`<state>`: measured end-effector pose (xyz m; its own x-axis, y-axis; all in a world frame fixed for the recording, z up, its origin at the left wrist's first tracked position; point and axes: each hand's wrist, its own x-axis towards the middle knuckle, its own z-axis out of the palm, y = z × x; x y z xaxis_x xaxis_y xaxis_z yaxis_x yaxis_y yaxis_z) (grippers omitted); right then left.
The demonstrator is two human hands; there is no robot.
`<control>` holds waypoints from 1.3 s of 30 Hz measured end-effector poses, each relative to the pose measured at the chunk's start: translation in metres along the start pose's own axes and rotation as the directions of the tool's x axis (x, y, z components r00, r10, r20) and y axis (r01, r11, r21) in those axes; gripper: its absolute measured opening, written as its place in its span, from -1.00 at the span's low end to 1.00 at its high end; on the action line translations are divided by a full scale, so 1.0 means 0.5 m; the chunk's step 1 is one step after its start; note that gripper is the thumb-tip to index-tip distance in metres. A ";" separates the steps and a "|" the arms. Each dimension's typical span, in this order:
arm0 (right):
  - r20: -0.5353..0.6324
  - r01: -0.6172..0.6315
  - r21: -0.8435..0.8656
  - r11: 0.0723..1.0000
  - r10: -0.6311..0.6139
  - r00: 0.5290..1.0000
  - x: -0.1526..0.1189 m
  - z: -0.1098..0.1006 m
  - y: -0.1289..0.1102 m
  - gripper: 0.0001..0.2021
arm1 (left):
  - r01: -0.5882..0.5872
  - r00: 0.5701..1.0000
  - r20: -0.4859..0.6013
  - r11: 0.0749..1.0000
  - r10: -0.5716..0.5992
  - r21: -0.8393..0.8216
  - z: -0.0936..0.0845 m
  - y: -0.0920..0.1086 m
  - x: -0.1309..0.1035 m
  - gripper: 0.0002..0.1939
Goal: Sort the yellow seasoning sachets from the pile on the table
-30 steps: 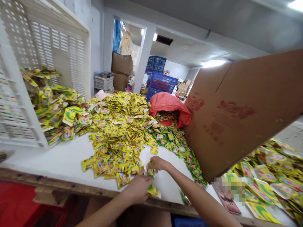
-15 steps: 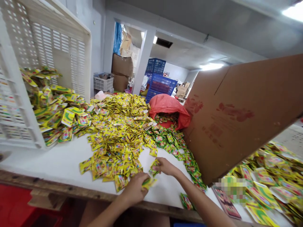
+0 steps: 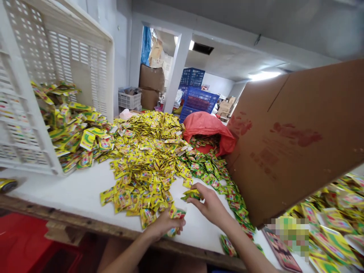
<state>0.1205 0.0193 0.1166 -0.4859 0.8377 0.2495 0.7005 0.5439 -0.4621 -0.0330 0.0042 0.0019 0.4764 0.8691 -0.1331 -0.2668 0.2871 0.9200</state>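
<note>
My left hand (image 3: 166,224) is closed on yellow-and-green packets (image 3: 176,213) low over the white table, close to its front edge. Just to the right and higher, my right hand (image 3: 209,203) pinches a yellow-green packet (image 3: 191,195) between thumb and fingers. Behind both hands spreads a large heap of small yellow packets (image 3: 148,151). Green packets (image 3: 210,168) run from the open mouth of a red sack (image 3: 209,127) along the right side, down past my right forearm.
A white crate (image 3: 109,76) lies tipped at the left with larger packets spilling out. A big cardboard box (image 3: 298,132) leans at the right. Beside it are a phone (image 3: 281,250) and more packets (image 3: 335,227). Blue crates (image 3: 200,99) stand behind.
My right hand has turned palm-in, its packet now lying flatter and slightly higher. My left hand has rotated, showing packets upright in its fingers. The whole view has shifted slightly.
</note>
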 end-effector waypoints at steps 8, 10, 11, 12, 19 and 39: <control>0.148 0.014 -0.073 0.997 -0.003 0.989 0.021 0.051 0.007 -0.90 | 0.034 0.997 0.075 0.999 -0.035 0.004 -0.009 -0.017 0.001 -0.72; 0.091 0.039 -0.056 0.998 -0.034 0.995 0.018 0.064 0.006 -0.91 | 0.049 0.997 0.067 0.999 -0.048 -0.016 -0.009 -0.013 -0.002 -0.70; 0.060 0.046 -0.055 0.997 -0.043 0.997 0.016 0.069 0.006 -0.92 | 0.063 0.996 0.061 0.998 -0.062 -0.023 -0.009 -0.011 -0.003 -0.68; 0.031 0.049 -0.059 0.997 -0.047 0.998 0.013 0.073 0.006 -0.93 | 0.077 0.996 0.053 0.997 -0.076 -0.030 -0.008 -0.010 -0.004 -0.67; -0.092 0.082 -0.100 0.992 -0.091 0.992 -0.008 0.087 0.023 -0.93 | 0.032 0.997 0.064 0.999 -0.032 -0.002 -0.007 -0.006 -0.002 -0.68; 0.080 0.162 -0.082 0.983 -0.156 0.985 0.019 0.067 0.028 -0.83 | 0.026 0.999 -0.033 1.000 -0.026 -0.009 -0.013 -0.025 0.001 -0.60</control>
<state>0.1084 0.0333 0.0840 -0.6291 0.7361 0.2498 0.6528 0.6747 -0.3444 -0.0348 0.0039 -0.0121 0.4554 0.8741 -0.1692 -0.2614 0.3130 0.9131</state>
